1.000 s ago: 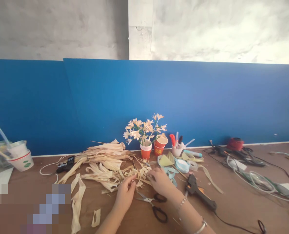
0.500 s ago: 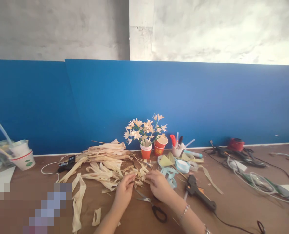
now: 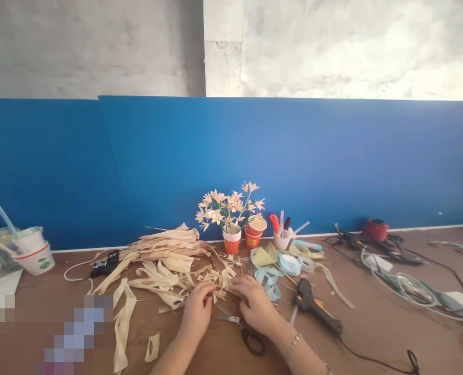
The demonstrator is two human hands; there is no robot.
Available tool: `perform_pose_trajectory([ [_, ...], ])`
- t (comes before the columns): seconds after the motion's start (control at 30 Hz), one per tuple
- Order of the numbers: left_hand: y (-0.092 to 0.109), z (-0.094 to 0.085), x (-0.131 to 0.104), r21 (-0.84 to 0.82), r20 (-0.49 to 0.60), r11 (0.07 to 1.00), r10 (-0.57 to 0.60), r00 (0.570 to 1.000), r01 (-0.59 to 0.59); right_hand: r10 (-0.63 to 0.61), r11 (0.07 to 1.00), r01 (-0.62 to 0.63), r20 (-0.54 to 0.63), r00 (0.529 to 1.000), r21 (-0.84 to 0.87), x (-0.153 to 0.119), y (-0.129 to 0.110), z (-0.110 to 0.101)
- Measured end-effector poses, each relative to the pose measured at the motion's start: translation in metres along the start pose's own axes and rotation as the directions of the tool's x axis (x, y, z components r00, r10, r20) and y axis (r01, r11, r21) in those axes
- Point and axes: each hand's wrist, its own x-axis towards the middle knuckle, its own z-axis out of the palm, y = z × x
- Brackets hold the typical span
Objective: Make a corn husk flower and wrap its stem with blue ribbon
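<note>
Both hands are at the front of a pile of cut husk scraps (image 3: 224,278). My left hand (image 3: 200,303) has its fingers curled together at the left side of the scraps; whatever lies between the fingertips is too small to make out. Across from it, my right hand (image 3: 250,302) is bent over the right edge of the scraps, its fingertips pointing left and partly hidden. Black-handled scissors (image 3: 250,338) lie half open on the table between the wrists. Long dry husks (image 3: 164,250) are heaped beyond my left hand.
Husk flowers (image 3: 231,205) stand in a red cup (image 3: 232,244) by the blue partition (image 3: 293,156). A glue gun (image 3: 317,307) with a cord lies right of my right hand. Ribbon rolls (image 3: 289,264), a cup of tools (image 3: 282,241) and cables (image 3: 414,291) are further right.
The view has shifted slightly, so the table things appear a little further left. Both hands stay by the scraps, with my right fingers slightly repositioned.
</note>
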Motion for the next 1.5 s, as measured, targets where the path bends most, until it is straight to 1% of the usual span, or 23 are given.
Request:
perform_pose_trajectory([
  [0.13,0.002,0.001,0.000,0.049,0.014,0.999,0.010,1.000,-0.011,0.030,0.999,-0.029,0.032,0.999,-0.037,-0.002,0.001,0.001],
  [0.23,0.005,0.000,0.000,0.078,-0.003,0.997,0.022,1.000,-0.021,0.058,0.995,-0.057,0.013,0.998,-0.080,-0.001,0.005,0.002],
  [0.3,0.008,-0.002,0.001,0.086,-0.022,0.996,0.030,0.999,-0.028,0.065,0.992,-0.068,-0.033,0.997,-0.103,0.001,0.007,0.001],
  [0.4,0.012,-0.005,0.002,0.079,-0.050,0.996,0.042,0.998,-0.038,0.105,0.983,-0.126,-0.154,0.982,-0.132,0.003,0.009,-0.004],
  [0.53,0.012,-0.007,0.004,0.051,-0.092,0.998,0.041,0.995,-0.037,0.204,0.950,-0.263,-0.304,0.931,-0.169,0.004,0.016,-0.015],
  [0.63,0.008,-0.007,0.004,0.062,-0.096,0.998,0.028,0.995,-0.022,0.267,0.916,-0.352,-0.361,0.894,-0.192,0.003,0.026,-0.023],
  [0.73,0.007,-0.007,0.004,0.095,-0.085,0.995,0.025,0.996,-0.017,0.312,0.883,-0.410,-0.366,0.877,-0.228,0.002,0.033,-0.029],
  [0.83,0.011,-0.008,0.002,0.130,-0.058,0.990,0.070,0.996,-0.062,0.312,0.877,-0.404,-0.332,0.890,-0.261,0.002,0.034,-0.031],
  [0.93,0.021,-0.010,-0.001,0.188,-0.008,0.976,0.111,0.994,-0.108,0.274,0.886,-0.351,-0.269,0.923,-0.304,0.003,0.030,-0.026],
  [1.0,0.027,-0.010,-0.003,0.240,0.050,0.962,0.124,0.991,-0.133,0.273,0.872,-0.343,-0.234,0.933,-0.350,0.003,0.028,-0.020],
  [1.17,0.034,-0.008,-0.006,0.393,0.150,0.908,0.094,0.984,-0.146,0.345,0.818,-0.415,-0.236,0.908,-0.399,0.005,0.031,-0.008],
  [1.23,0.034,-0.008,-0.007,0.430,0.152,0.892,0.081,0.985,-0.140,0.359,0.812,-0.427,-0.237,0.903,-0.397,0.006,0.032,-0.007],
  [1.37,0.033,-0.006,-0.008,0.462,0.103,0.878,0.086,0.991,-0.124,0.361,0.809,-0.437,-0.256,0.897,-0.393,0.006,0.030,-0.006],
  [1.5,0.033,-0.004,-0.007,0.494,0.123,0.863,0.047,0.991,-0.102,0.355,0.816,-0.450,-0.299,0.886,-0.362,0.005,0.028,-0.005],
])
